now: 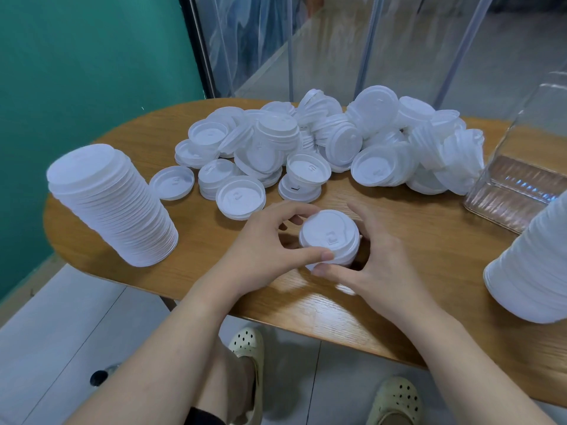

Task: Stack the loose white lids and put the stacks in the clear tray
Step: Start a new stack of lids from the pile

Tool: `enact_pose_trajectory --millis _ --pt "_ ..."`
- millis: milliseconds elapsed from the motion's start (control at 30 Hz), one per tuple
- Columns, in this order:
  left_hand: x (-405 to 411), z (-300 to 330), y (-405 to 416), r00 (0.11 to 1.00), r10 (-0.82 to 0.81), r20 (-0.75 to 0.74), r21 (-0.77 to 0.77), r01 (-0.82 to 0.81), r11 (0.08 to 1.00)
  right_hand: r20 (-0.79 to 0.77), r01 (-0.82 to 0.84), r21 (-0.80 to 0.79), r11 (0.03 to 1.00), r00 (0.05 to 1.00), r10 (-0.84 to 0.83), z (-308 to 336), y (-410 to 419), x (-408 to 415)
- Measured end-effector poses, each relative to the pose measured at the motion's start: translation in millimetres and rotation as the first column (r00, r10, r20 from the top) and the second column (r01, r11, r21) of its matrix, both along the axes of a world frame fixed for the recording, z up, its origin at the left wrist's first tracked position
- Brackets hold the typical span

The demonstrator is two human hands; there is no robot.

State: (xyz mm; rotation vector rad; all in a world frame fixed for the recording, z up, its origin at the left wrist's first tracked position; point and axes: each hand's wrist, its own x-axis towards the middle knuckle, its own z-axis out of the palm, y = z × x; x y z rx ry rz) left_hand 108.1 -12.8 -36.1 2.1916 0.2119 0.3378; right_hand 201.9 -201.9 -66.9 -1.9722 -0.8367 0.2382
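Low centre frame: left hand (270, 240) and right hand (368, 256) both curl round one short stack (329, 240) of white lids, axis upright on the table (306, 296), each hand equally near. Two tall stacks: one mid-left (113, 204), one at the right edge (530, 271). Upper centre, the loose lids (306, 148) number several dozen (overlap blocks an exact count); one clear tray (518, 191) upper right, nearer the right hand.

- My counter (383, 308): wood-grain surface, smooth, with a soft sheen.
- The lids (310, 142): thin white plastic, slightly translucent, matt.
- The tray (503, 210): clear glossy plastic, ribbed floor.
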Motion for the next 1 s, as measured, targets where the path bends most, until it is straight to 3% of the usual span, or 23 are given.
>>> enact_pose_trajectory --millis 533,633,800,1000 --pt "1.4 -4.3 4.6 0.997 -0.076 0.0 0.014 0.076 0.997 0.07 -0.046 -0.047 0.998 0.996 0.049 5.6 -3.9 -0.3" --pt "-1.9 -7.7 12.5 0.995 -0.03 0.095 0.126 0.018 0.992 0.072 -0.031 -0.05 0.998 0.997 0.035 6.6 -2.2 -0.1" --pt "-13.9 -13.3 44.3 0.929 0.241 0.281 0.277 -0.319 0.907 0.053 -0.013 -0.07 0.997 0.998 0.017 3.8 2.5 0.8" --pt "-18.2 -17.2 60.4 0.928 0.366 0.076 0.527 -0.348 0.775 0.031 -0.007 -0.061 0.998 0.999 0.009 3.0 5.3 -0.5"
